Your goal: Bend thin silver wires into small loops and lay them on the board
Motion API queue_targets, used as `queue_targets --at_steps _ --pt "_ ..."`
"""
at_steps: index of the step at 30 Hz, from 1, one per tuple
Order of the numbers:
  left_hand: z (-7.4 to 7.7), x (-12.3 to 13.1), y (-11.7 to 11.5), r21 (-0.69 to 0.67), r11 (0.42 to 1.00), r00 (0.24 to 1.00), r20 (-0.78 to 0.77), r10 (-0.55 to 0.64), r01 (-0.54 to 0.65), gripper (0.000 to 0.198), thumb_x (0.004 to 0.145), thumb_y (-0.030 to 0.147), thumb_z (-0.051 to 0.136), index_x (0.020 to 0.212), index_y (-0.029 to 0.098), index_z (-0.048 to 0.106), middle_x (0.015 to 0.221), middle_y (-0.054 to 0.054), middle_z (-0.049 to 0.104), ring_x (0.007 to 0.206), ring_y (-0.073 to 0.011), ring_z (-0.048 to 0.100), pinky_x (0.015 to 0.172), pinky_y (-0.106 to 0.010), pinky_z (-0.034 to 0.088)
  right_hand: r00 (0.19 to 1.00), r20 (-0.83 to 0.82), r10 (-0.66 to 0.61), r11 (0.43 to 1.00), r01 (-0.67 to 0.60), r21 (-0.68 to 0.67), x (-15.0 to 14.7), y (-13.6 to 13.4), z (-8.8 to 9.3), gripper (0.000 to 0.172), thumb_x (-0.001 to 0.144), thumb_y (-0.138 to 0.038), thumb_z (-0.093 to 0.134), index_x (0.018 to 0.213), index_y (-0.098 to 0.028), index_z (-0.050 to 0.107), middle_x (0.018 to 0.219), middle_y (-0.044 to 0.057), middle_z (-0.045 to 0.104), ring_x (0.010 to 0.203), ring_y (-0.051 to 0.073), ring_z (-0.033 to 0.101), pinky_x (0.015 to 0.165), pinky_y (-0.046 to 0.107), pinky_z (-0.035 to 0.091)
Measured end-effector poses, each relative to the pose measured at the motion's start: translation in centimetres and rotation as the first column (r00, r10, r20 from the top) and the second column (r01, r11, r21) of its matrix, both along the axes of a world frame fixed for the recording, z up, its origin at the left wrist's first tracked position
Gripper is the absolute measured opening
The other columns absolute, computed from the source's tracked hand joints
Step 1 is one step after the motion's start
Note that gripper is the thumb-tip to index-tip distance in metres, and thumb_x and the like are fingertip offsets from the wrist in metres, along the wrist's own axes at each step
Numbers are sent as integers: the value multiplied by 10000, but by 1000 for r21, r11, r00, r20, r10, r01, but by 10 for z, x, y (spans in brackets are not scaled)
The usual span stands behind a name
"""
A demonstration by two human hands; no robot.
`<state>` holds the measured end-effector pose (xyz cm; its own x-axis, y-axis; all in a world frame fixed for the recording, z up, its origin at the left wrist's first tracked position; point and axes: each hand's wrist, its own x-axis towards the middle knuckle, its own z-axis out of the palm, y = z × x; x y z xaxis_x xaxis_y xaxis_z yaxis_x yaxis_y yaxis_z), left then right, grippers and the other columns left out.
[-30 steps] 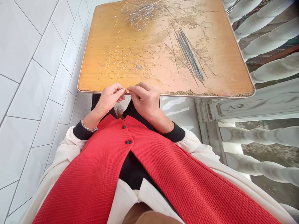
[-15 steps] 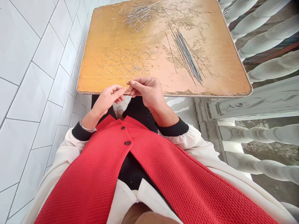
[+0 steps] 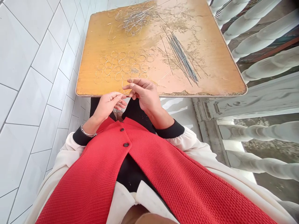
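Note:
Near the table's front edge, my left hand (image 3: pixel 106 105) is closed, thumb and forefinger pinching a thin wire (image 3: pixel 122 84). My right hand (image 3: pixel 148 95) is closed on the same wire beside it, its forefinger reaching left over the thumb. Part of the wire curves up above the fingertips; its exact shape is hard to make out. Just beyond the hands, rows of wire rings (image 3: pixel 121 56) lie on the table, many joined in figure-eight pairs. A small heap of short bits (image 3: pixel 135 70) lies among them.
The worn wooden table (image 3: pixel 93 40) has a chipped front edge. A tangled heap of wire (image 3: pixel 137 21) lies at the back, and a bundle of straight grey wires (image 3: pixel 182 59) to the right. A tiled wall (image 3: pixel 23 93) stands left, a white balustrade (image 3: pixel 259 71) right.
My hands have turned the wire; the loop that hung below the fingertips is gone from there, and wire now shows above them. My right forefinger has stretched out. The view has shifted slightly.

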<state>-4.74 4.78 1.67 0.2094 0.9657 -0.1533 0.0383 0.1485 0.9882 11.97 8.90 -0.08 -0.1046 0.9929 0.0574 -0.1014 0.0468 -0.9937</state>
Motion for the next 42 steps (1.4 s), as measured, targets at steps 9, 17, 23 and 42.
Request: queue_targets --at_steps 9,17,23,42 --pt "3 -4 -1 39 999 997 -70 -30 33 201 974 300 590 905 142 694 689 -22 730 586 -84 684 562 -158 514 984 -28 178 982 -179 -62 5 1 14 411 810 -576 759 988 -206 727 854 31 763 720 131 712 655 241 583" --pt "3 -9 0 52 996 995 -59 -75 78 182 957 263 598 877 138 702 629 -11 705 531 -83 650 536 -167 512 970 -110 218 971 -227 -71 5 4 15 305 861 -477 752 920 -177 748 802 34 738 668 115 682 642 243 591" --pt "3 -12 -3 84 992 988 -127 -85 96 203 956 297 600 887 142 711 632 -7 687 555 -85 648 553 -172 512 982 -34 185 981 -187 -60 4 0 21 300 879 -480 728 890 -181 747 790 40 737 689 128 701 653 247 595" --pt "11 14 6 159 987 997 -71 19 -7 100 843 236 739 802 167 679 681 36 642 512 -36 473 492 -179 388 876 416 -244 905 52 421 -6 -4 0 374 968 -501 570 808 -211 742 818 68 695 881 208 678 832 364 549"
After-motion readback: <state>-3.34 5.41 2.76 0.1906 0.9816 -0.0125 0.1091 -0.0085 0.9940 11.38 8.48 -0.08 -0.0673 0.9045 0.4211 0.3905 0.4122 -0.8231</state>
